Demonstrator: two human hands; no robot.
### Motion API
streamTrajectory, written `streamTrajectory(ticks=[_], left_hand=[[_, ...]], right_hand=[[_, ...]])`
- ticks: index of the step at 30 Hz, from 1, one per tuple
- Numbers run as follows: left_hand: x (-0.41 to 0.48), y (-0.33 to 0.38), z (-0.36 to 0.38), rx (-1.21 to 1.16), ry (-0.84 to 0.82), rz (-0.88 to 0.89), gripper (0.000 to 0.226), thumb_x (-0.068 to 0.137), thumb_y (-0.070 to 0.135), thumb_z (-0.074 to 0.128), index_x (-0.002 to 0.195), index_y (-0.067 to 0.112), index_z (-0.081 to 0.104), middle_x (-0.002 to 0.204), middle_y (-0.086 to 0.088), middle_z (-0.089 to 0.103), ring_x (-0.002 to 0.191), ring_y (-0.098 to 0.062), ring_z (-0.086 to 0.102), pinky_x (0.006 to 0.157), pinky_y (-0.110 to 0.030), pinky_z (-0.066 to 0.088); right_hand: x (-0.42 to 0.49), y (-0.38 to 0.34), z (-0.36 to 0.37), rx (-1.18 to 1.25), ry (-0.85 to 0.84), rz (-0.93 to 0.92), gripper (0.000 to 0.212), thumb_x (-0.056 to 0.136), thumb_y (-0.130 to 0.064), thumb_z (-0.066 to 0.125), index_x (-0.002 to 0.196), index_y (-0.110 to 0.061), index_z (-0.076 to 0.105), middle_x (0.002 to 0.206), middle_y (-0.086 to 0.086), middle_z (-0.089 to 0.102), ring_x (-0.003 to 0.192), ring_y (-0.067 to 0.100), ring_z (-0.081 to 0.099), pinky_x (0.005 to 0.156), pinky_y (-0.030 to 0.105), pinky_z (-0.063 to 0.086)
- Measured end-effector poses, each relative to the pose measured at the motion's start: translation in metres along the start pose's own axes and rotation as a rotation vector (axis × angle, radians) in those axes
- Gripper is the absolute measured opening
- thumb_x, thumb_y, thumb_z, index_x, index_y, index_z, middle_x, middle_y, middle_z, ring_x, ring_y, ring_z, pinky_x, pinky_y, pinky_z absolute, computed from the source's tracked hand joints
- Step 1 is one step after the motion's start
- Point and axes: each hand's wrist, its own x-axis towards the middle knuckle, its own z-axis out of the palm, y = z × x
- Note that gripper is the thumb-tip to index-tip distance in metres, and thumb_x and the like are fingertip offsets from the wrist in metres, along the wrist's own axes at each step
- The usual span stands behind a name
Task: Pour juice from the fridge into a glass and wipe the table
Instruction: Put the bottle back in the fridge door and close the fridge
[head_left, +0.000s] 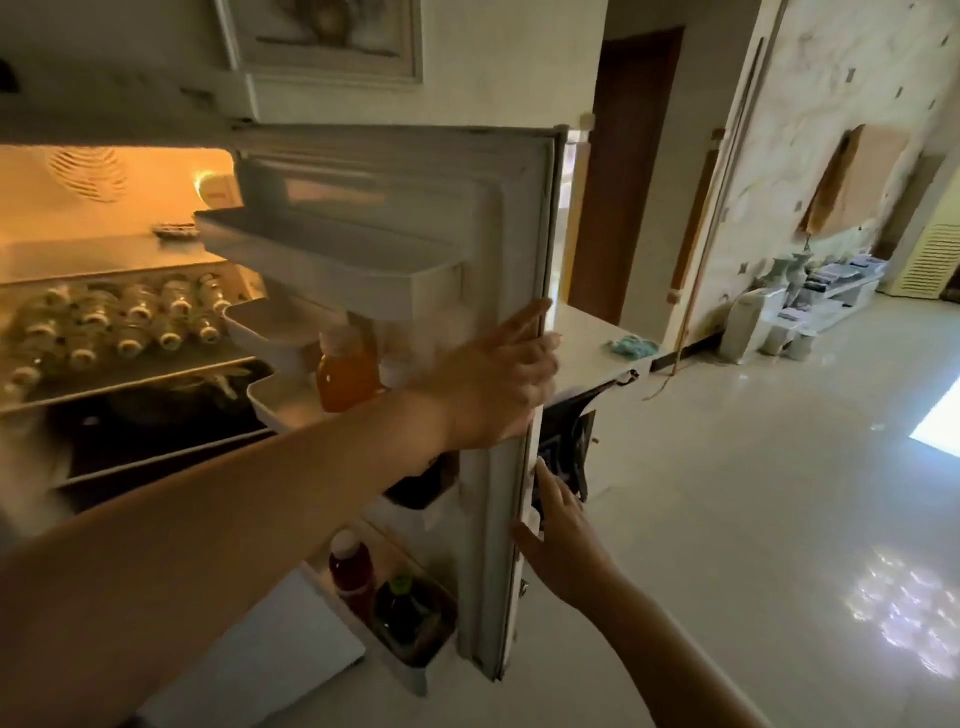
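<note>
The fridge door (498, 519) stands open, its inner side facing me. An orange juice bottle (345, 376) with a pale cap stands in a middle door shelf. A red juice bottle (352, 569) and a dark bottle with a green cap (402, 605) stand in the bottom door shelf. My left hand (493, 379) grips the door's outer edge, fingers wrapped around it. My right hand (563, 540) rests lower on the same edge, fingers apart. A teal cloth (631, 346) lies on the white table (587, 353) behind the door. No glass is in view.
Inside the lit fridge, several bottles (119, 322) lie on a shelf, with a dark pot (171, 400) below. A dark chair (571, 441) stands under the table. The tiled floor (753, 493) stretches right toward a low white stand with vases (795, 280).
</note>
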Motion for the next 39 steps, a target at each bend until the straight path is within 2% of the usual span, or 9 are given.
streamTrajectory(ticks=[4,9,14,19,22,26,30,34,39], left_hand=[[-0.023,-0.001,-0.009,-0.019,0.007,-0.008,0.040,0.095,0.036,0.040,0.127,0.018,0.058,0.140,-0.007,0.051,0.141,-0.029,0.028,0.114,-0.055,-0.005],[-0.072,0.002,-0.025,-0.079,0.024,-0.026,0.038,0.096,0.036,0.041,0.125,0.019,0.058,0.140,-0.007,0.051,0.141,-0.028,0.028,0.117,-0.054,0.001],[-0.139,0.004,-0.047,-0.080,0.013,-0.090,0.035,0.098,0.034,0.043,0.127,0.020,0.058,0.143,-0.005,0.049,0.143,-0.024,0.022,0.117,-0.054,0.005],[-0.213,0.013,-0.069,-0.152,-0.038,-0.256,0.039,0.100,0.033,0.041,0.133,0.017,0.053,0.147,-0.007,0.042,0.144,-0.023,0.021,0.118,-0.050,0.010],[-0.257,0.012,-0.078,-0.146,-0.069,-0.357,0.040,0.100,0.034,0.041,0.136,0.016,0.049,0.151,-0.006,0.032,0.145,-0.022,0.019,0.118,-0.048,0.012],[-0.318,0.008,-0.081,-0.120,-0.050,-0.477,0.040,0.099,0.031,0.046,0.135,0.013,0.048,0.150,-0.008,0.029,0.143,-0.025,0.022,0.116,-0.048,0.020],[-0.382,-0.007,-0.074,-0.090,-0.040,-0.606,0.048,0.096,0.032,0.052,0.138,0.010,0.045,0.149,-0.013,0.029,0.142,-0.027,0.020,0.117,-0.047,0.020],[-0.437,-0.026,-0.055,-0.068,-0.124,-0.700,0.056,0.096,0.039,0.049,0.144,0.015,0.034,0.154,-0.011,0.022,0.145,-0.027,0.014,0.118,-0.046,0.015],[-0.493,-0.058,-0.023,-0.136,-0.161,-0.836,0.057,0.095,0.040,0.050,0.145,0.016,0.035,0.157,-0.010,0.020,0.146,-0.028,0.011,0.118,-0.046,0.012]], right_hand=[[0.003,-0.009,0.009,0.080,-0.020,-0.095,0.083,0.080,-0.065,0.044,0.144,-0.042,-0.004,0.150,-0.008,0.029,0.135,0.018,0.031,0.106,0.047,0.035],[-0.023,-0.038,0.033,0.138,-0.014,-0.223,0.081,0.078,-0.067,0.044,0.140,-0.049,-0.004,0.142,-0.011,0.039,0.127,0.013,0.041,0.098,0.036,0.040],[-0.049,-0.069,0.062,0.108,-0.079,-0.375,0.078,0.083,-0.067,0.034,0.138,-0.047,-0.017,0.153,-0.012,0.017,0.137,0.006,0.018,0.106,0.031,0.016],[-0.055,-0.107,0.097,0.037,-0.133,-0.545,0.073,0.087,-0.065,0.024,0.143,-0.039,-0.014,0.155,-0.014,0.000,0.138,-0.001,-0.007,0.112,0.035,0.006],[-0.055,-0.136,0.123,-0.021,-0.148,-0.621,0.075,0.085,-0.067,0.022,0.140,-0.041,-0.022,0.152,-0.018,-0.016,0.135,-0.005,-0.022,0.111,0.034,0.000],[-0.054,-0.177,0.158,-0.115,-0.141,-0.747,0.074,0.085,-0.069,0.013,0.140,-0.036,-0.026,0.148,-0.019,-0.031,0.137,0.002,-0.022,0.109,0.032,-0.004],[-0.046,-0.224,0.192,-0.150,-0.169,-0.802,0.073,0.086,-0.070,0.009,0.140,-0.036,-0.026,0.147,-0.019,-0.033,0.137,0.004,-0.024,0.109,0.033,-0.006],[-0.036,-0.272,0.225,-0.175,-0.176,-0.858,0.071,0.086,-0.070,0.009,0.141,-0.038,-0.022,0.149,-0.016,-0.030,0.137,0.007,-0.025,0.106,0.029,-0.010],[-0.004,-0.327,0.269,-0.243,-0.142,-0.883,0.069,0.089,-0.066,0.010,0.141,-0.036,-0.024,0.151,-0.009,-0.029,0.136,0.010,-0.028,0.108,0.031,-0.011]])
